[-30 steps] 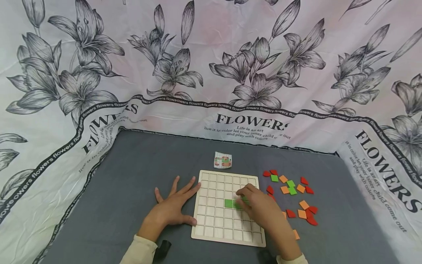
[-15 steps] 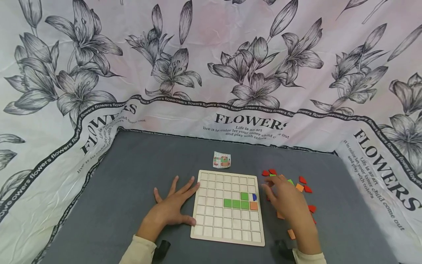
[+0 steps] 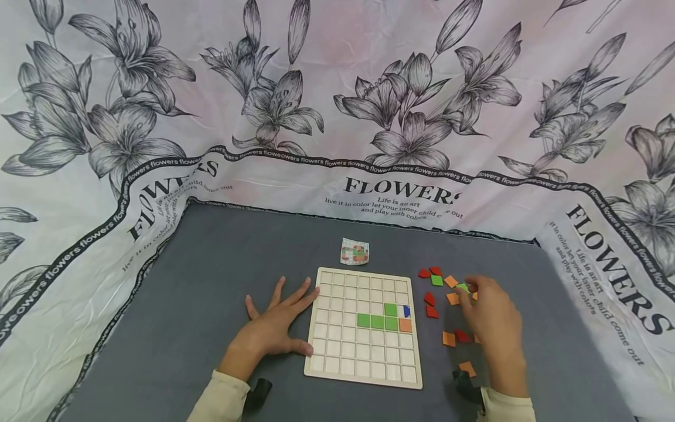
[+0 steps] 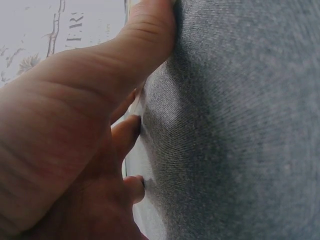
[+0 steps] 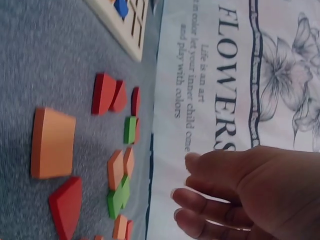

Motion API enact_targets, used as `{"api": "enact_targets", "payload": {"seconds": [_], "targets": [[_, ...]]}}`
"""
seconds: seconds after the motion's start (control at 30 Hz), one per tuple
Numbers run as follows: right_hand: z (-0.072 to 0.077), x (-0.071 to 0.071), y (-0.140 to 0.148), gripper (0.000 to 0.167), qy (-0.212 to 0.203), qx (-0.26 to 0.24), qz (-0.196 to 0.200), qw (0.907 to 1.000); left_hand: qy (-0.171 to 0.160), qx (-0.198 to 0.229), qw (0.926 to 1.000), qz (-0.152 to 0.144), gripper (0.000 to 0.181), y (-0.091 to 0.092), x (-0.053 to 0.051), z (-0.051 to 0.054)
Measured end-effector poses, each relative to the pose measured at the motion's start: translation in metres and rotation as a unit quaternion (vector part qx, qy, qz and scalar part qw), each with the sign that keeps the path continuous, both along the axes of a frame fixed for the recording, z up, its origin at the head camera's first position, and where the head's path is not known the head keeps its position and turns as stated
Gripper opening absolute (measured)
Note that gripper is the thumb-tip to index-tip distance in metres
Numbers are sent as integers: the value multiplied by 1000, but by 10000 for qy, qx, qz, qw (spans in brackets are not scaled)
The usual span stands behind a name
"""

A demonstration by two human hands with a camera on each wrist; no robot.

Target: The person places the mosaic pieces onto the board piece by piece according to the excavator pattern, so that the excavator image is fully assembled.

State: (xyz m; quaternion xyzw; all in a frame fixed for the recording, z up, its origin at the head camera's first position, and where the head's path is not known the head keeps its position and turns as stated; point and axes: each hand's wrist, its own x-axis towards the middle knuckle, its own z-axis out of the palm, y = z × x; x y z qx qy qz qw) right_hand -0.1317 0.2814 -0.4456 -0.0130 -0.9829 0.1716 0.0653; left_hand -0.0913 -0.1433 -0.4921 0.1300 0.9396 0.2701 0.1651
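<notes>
My left hand (image 3: 269,331) lies with its fingers spread on the dark tabletop, thumb and fingertips touching the left edge of a wooden grid board (image 3: 348,354). In the board's cells sit several green square tiles (image 3: 377,322), an orange tile (image 3: 405,325) and a white-and-blue tile (image 3: 406,312). To the right, my right hand (image 3: 494,319) hovers over loose tiles, its fingertips near a green tile (image 3: 462,287). The right wrist view shows the fingers loosely bent above the green tiles (image 5: 115,201), apart from them and holding nothing. That hand hides some loose tiles in the head view.
Loose red tiles (image 3: 430,299) and orange tiles (image 3: 449,339) lie scattered right of the board. Behind the board is a small printed pattern card (image 3: 355,252). A floral cloth (image 3: 401,193) bounds the table at the back and sides.
My right hand has moved from over the board rightward to the loose tiles, uncovering the green, orange and blue tiles in the cells. The left hand has stayed at the board's edge.
</notes>
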Motion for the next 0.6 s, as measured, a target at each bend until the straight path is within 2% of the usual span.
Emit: {"api": "enact_targets", "payload": {"seconds": [0.2,0.47,0.6], "targets": [[-6,-3,14,41,-302,82,-74,9995,56,28,10000,3,119,-1,1,-1],[-13,-10,22,43,-1072,276,-92,9938,7,12,10000,28,119,-1,1,0],[-17,-12,23,38,-1147,298,-26,9930,14,52,10000,24,118,0,1,1]]}}
